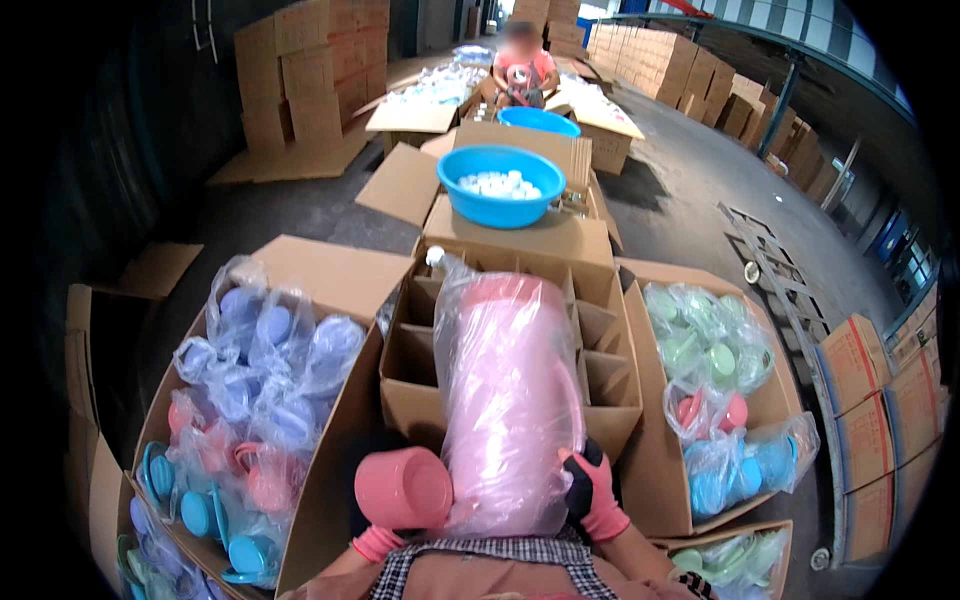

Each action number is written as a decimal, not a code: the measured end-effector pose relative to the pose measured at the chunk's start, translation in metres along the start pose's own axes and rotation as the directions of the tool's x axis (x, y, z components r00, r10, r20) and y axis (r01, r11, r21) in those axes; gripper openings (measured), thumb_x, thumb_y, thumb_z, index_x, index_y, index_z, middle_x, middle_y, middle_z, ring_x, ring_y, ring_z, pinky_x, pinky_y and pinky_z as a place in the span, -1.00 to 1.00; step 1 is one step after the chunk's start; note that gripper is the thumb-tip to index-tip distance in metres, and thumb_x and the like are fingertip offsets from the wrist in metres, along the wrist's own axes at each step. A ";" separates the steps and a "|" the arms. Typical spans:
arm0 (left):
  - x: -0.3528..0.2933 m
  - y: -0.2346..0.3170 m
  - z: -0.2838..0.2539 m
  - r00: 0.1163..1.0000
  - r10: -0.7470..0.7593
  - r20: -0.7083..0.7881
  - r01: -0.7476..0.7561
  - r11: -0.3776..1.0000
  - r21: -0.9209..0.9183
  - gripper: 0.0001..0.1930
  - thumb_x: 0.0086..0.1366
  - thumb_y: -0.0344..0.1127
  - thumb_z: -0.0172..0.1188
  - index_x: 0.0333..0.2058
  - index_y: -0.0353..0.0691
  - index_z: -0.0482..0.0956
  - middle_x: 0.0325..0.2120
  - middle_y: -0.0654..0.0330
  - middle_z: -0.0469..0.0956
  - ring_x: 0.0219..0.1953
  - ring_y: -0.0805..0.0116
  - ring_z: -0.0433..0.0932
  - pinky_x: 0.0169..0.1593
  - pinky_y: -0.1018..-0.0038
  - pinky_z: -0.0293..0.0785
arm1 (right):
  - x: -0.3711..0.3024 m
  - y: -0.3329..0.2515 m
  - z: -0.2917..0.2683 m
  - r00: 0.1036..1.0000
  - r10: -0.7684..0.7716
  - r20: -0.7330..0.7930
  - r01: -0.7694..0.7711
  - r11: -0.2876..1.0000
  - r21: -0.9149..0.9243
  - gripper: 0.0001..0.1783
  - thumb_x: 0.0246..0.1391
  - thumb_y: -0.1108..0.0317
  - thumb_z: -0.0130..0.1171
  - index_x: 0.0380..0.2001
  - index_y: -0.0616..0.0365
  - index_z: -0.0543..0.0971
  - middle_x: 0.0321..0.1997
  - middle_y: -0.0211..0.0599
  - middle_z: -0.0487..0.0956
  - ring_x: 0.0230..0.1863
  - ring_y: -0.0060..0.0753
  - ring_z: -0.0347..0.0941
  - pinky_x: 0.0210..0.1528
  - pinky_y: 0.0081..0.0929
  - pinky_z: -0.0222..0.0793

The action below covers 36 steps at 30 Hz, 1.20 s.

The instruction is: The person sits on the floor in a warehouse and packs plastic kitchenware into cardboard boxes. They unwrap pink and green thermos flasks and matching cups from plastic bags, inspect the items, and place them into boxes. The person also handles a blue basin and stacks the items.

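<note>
A large pink jug (510,400) in a clear plastic bag leans toward me over the divided carton, its long handle on the right side. My right hand (594,492), in a pink and black glove, is closed at the jug's lower right side, against the bag and handle. Left of the jug's near end is a round pink cup-shaped piece (403,487). My left hand (378,543) is behind that piece and seems to hold it; mostly the pink glove cuff shows and the fingers are hidden. A small white cap (435,256) shows beside the jug's far end.
The carton with cardboard dividers (607,372) stands before me. Left, a carton (330,450) holds bagged purple, pink and blue parts; right, another carton (640,400) holds green, pink and blue ones. Beyond sits a blue basin (500,212) with white caps. Farther back sits another person (524,78).
</note>
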<state>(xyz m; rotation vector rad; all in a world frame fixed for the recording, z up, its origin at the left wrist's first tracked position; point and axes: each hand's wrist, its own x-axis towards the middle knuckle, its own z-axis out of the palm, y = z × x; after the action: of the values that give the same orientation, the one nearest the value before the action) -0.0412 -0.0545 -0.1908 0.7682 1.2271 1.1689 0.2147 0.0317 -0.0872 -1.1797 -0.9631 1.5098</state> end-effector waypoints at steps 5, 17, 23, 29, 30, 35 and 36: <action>0.011 0.038 -0.027 0.966 0.259 0.027 -0.259 0.966 -0.001 -0.65 0.07 -0.45 0.10 -0.12 -0.27 0.35 -0.37 0.27 0.39 -0.31 0.48 0.37 -0.22 0.59 0.32 | -0.012 -0.009 0.011 0.987 -0.153 0.057 0.161 0.973 -0.163 -0.73 -0.09 0.46 0.05 -0.25 0.28 0.43 -0.37 -0.45 0.46 -0.38 -0.65 0.31 -0.29 -0.66 0.26; 0.028 0.056 0.023 0.959 0.271 0.080 -0.192 0.832 -0.521 -0.58 0.26 -0.30 -0.17 0.05 -0.39 0.17 0.00 0.08 0.28 -0.05 0.39 0.31 0.02 0.52 0.25 | -0.013 0.012 0.007 0.922 -0.354 0.156 0.385 0.880 -0.277 -0.60 -0.30 0.53 0.23 -0.28 0.34 0.38 -0.32 -0.36 0.45 -0.27 -0.60 0.31 -0.15 -0.60 0.25; 0.000 0.013 0.027 0.987 0.152 0.041 -0.125 0.914 -0.385 -0.59 0.26 -0.31 -0.17 0.05 -0.38 0.17 0.00 0.08 0.27 -0.04 0.38 0.29 0.04 0.52 0.22 | -0.007 0.011 0.002 0.957 -0.270 0.109 0.290 0.918 -0.271 -0.69 -0.27 0.53 0.20 -0.36 0.32 0.40 -0.40 -0.39 0.45 -0.34 -0.62 0.30 -0.22 -0.63 0.25; 0.017 0.035 -0.004 0.954 0.297 -0.039 -0.293 0.896 -0.334 -0.60 0.27 -0.31 -0.18 0.05 -0.37 0.17 0.01 0.09 0.26 -0.02 0.37 0.27 0.06 0.51 0.19 | -0.007 0.017 0.002 0.945 -0.300 0.132 0.326 0.906 -0.269 -0.70 -0.26 0.49 0.22 -0.39 0.31 0.39 -0.44 -0.38 0.44 -0.38 -0.62 0.28 -0.27 -0.64 0.25; 0.025 0.044 -0.013 0.937 0.344 -0.057 -0.344 0.882 -0.321 -0.60 0.27 -0.31 -0.18 0.05 -0.37 0.17 0.01 0.09 0.26 -0.02 0.37 0.27 0.06 0.51 0.18 | -0.008 0.016 0.002 0.941 -0.308 0.140 0.336 0.900 -0.278 -0.70 -0.26 0.49 0.22 -0.40 0.31 0.39 -0.45 -0.37 0.43 -0.39 -0.62 0.28 -0.28 -0.64 0.25; 0.047 0.078 -0.053 0.826 0.551 -0.123 -0.562 0.783 -0.265 -0.60 0.27 -0.32 -0.19 0.05 -0.37 0.17 0.01 0.09 0.26 0.00 0.36 0.25 0.08 0.50 0.16 | -0.020 -0.004 0.014 0.899 -0.350 0.264 0.437 0.758 -0.483 -0.48 -0.33 0.34 0.31 -0.24 0.36 0.41 -0.33 -0.13 0.50 -0.24 -0.39 0.43 -0.14 -0.50 0.31; 0.051 0.085 -0.061 0.797 0.589 -0.130 -0.601 0.757 -0.258 -0.60 0.27 -0.32 -0.19 0.05 -0.36 0.17 0.02 0.09 0.25 0.00 0.35 0.25 0.08 0.50 0.15 | -0.014 0.003 0.010 0.878 -0.311 0.364 0.464 0.740 -0.487 -0.42 -0.36 0.41 0.32 -0.18 0.37 0.36 -0.28 -0.19 0.47 -0.22 -0.46 0.39 -0.11 -0.52 0.29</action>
<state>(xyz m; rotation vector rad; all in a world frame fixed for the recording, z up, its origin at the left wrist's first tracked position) -0.1248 0.0088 -0.1405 0.9493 0.8199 1.8524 0.2057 0.0170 -0.0849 -1.0806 -1.8129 1.0688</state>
